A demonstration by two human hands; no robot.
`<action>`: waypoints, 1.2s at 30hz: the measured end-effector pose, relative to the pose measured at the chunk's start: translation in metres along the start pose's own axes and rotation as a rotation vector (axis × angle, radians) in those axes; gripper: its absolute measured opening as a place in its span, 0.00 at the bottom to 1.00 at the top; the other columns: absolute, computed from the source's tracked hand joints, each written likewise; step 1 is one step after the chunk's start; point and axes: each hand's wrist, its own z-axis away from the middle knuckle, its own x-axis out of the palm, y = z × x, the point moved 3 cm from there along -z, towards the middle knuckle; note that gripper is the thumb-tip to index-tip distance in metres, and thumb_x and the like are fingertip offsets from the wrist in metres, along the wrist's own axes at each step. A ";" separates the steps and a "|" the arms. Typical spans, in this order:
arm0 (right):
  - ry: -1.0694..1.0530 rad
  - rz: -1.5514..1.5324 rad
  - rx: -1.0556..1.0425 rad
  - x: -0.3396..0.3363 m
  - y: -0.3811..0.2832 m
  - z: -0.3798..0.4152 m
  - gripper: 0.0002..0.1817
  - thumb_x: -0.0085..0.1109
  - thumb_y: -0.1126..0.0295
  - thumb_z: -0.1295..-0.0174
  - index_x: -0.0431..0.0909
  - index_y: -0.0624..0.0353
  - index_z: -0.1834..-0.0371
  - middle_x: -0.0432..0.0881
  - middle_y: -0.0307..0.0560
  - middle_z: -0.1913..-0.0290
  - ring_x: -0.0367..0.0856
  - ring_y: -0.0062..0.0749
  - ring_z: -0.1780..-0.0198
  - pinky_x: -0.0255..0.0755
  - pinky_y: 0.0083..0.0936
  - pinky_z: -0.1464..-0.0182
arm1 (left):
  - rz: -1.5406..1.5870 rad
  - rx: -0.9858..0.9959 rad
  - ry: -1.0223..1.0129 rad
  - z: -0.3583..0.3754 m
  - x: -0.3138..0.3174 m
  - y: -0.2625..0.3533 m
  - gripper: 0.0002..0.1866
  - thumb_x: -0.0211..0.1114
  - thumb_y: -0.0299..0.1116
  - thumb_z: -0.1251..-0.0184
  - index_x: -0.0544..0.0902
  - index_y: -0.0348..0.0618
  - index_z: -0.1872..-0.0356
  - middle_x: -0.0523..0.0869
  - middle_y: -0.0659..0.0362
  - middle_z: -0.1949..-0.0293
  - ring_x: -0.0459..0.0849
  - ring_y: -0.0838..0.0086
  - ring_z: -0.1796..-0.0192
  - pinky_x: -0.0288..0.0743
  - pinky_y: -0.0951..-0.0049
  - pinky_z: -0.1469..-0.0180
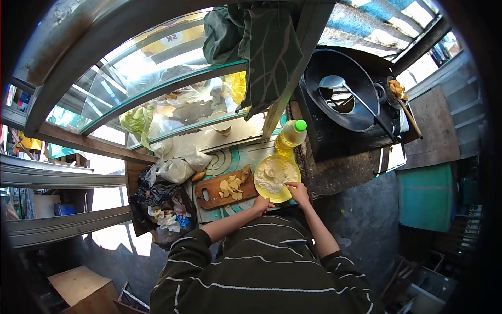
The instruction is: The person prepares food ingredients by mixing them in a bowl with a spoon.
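A yellow bowl (279,197) of pale flour-like mix stands on the green patterned counter. My left hand (262,204) is closed on the bowl's near left rim. With my right hand (298,193) I grip the handle of a spoon (271,172), its head in the mix. Left of the bowl lies a wooden cutting board (213,187) with several pale slices (230,187) and a brown tuber (246,173) on it. Behind the bowl stands a bottle of yellow oil (288,139) with a green cap.
A large black wok (319,112) with a ladle (361,101) sits on the stove at the back right, beside a strainer of fried food (397,90). Plastic bags (175,170) and a trash bag (162,196) are at the left. A glass case (172,86) rises behind the counter.
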 end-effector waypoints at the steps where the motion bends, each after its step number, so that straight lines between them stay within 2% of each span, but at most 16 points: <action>1: -0.029 0.073 -0.009 -0.008 -0.003 0.004 0.12 0.56 0.65 0.47 0.83 0.54 0.60 0.83 0.52 0.63 0.82 0.38 0.59 0.72 0.26 0.54 | 0.009 0.011 0.007 0.001 -0.001 0.001 0.13 0.46 0.36 0.32 0.75 0.37 0.61 0.83 0.62 0.76 0.70 0.80 0.85 0.62 0.79 0.86; 5: -0.025 0.021 0.086 -0.025 -0.007 -0.007 0.12 0.56 0.65 0.46 0.83 0.55 0.61 0.82 0.53 0.60 0.81 0.39 0.57 0.72 0.28 0.53 | -0.005 0.031 0.012 0.000 -0.003 -0.001 0.14 0.46 0.36 0.32 0.77 0.36 0.64 0.83 0.62 0.77 0.70 0.81 0.85 0.61 0.79 0.86; 8: 0.072 -0.051 0.074 -0.007 -0.020 -0.010 0.12 0.56 0.65 0.46 0.82 0.54 0.59 0.82 0.54 0.61 0.81 0.42 0.56 0.72 0.28 0.53 | 0.007 0.010 0.010 0.002 -0.001 0.002 0.14 0.46 0.35 0.32 0.77 0.36 0.63 0.83 0.62 0.77 0.69 0.81 0.86 0.61 0.79 0.86; 9: 0.083 -0.045 -0.002 0.003 -0.014 -0.008 0.12 0.56 0.65 0.46 0.82 0.53 0.60 0.82 0.55 0.61 0.80 0.44 0.56 0.72 0.29 0.52 | 0.006 0.011 0.012 0.004 -0.002 0.004 0.14 0.46 0.35 0.32 0.77 0.36 0.63 0.83 0.62 0.77 0.69 0.81 0.86 0.61 0.79 0.86; 13: -0.027 0.175 0.006 -0.018 -0.023 0.009 0.11 0.56 0.67 0.47 0.83 0.52 0.62 0.82 0.55 0.64 0.81 0.44 0.58 0.73 0.31 0.53 | -0.026 0.017 0.030 0.006 -0.002 0.006 0.14 0.45 0.35 0.32 0.77 0.36 0.62 0.83 0.61 0.77 0.69 0.81 0.86 0.60 0.80 0.86; 15: -0.001 0.153 0.048 -0.029 -0.025 0.003 0.11 0.56 0.67 0.47 0.83 0.53 0.62 0.82 0.54 0.63 0.81 0.45 0.59 0.73 0.31 0.54 | -0.040 0.026 0.041 0.005 -0.002 0.002 0.14 0.45 0.35 0.32 0.77 0.37 0.62 0.83 0.61 0.77 0.69 0.81 0.86 0.60 0.80 0.86; 17: 0.055 0.115 -0.005 -0.023 -0.030 -0.003 0.11 0.55 0.67 0.46 0.83 0.53 0.62 0.82 0.54 0.63 0.81 0.45 0.59 0.73 0.31 0.54 | -0.028 0.059 0.057 0.005 -0.001 0.003 0.15 0.45 0.36 0.33 0.77 0.36 0.63 0.83 0.61 0.77 0.69 0.81 0.86 0.60 0.80 0.86; 21: 0.023 0.055 -0.045 0.002 -0.031 0.005 0.11 0.56 0.66 0.46 0.83 0.52 0.62 0.82 0.54 0.63 0.81 0.46 0.59 0.73 0.32 0.53 | -0.016 0.052 0.039 0.006 -0.003 0.003 0.15 0.45 0.36 0.33 0.77 0.35 0.63 0.83 0.61 0.77 0.69 0.81 0.86 0.60 0.80 0.86; 23: -0.047 0.211 -0.029 -0.007 -0.034 0.018 0.10 0.56 0.65 0.46 0.83 0.50 0.62 0.81 0.55 0.63 0.80 0.47 0.59 0.73 0.33 0.53 | -0.031 0.058 0.033 0.005 -0.002 0.002 0.16 0.45 0.36 0.33 0.77 0.35 0.64 0.84 0.61 0.77 0.69 0.82 0.87 0.60 0.80 0.86; 25: 0.016 0.276 0.002 -0.027 -0.038 0.023 0.10 0.55 0.65 0.45 0.83 0.48 0.62 0.81 0.56 0.65 0.81 0.48 0.61 0.74 0.37 0.56 | -0.054 0.064 0.032 0.003 -0.003 0.002 0.16 0.45 0.36 0.33 0.77 0.35 0.64 0.83 0.61 0.77 0.69 0.82 0.87 0.60 0.80 0.86; 28: 0.089 0.300 -0.034 -0.037 -0.046 0.026 0.10 0.55 0.64 0.45 0.83 0.49 0.62 0.81 0.57 0.67 0.81 0.49 0.63 0.74 0.38 0.59 | -0.075 0.057 0.041 0.002 -0.002 0.001 0.16 0.45 0.36 0.33 0.77 0.35 0.63 0.83 0.61 0.77 0.69 0.82 0.87 0.60 0.80 0.86; 31: 0.101 0.413 -0.125 -0.032 -0.050 0.041 0.10 0.54 0.67 0.44 0.83 0.50 0.62 0.81 0.56 0.70 0.80 0.49 0.66 0.74 0.38 0.63 | -0.087 0.043 0.024 0.003 -0.007 0.002 0.16 0.46 0.37 0.32 0.77 0.36 0.63 0.83 0.62 0.77 0.70 0.82 0.86 0.60 0.80 0.86; 34: 0.175 0.417 -0.358 -0.027 -0.034 0.063 0.12 0.53 0.73 0.45 0.80 0.49 0.58 0.79 0.51 0.75 0.79 0.47 0.73 0.72 0.38 0.72 | -0.073 0.049 -0.002 0.004 -0.007 0.001 0.16 0.47 0.38 0.33 0.78 0.36 0.64 0.83 0.61 0.78 0.70 0.82 0.87 0.60 0.81 0.86; 36: 0.164 0.431 -0.384 -0.025 -0.030 0.073 0.12 0.53 0.72 0.45 0.79 0.48 0.57 0.78 0.50 0.76 0.79 0.46 0.74 0.72 0.38 0.73 | -0.043 0.051 0.011 0.006 -0.009 0.000 0.16 0.47 0.39 0.34 0.79 0.36 0.66 0.84 0.60 0.78 0.69 0.82 0.87 0.60 0.81 0.87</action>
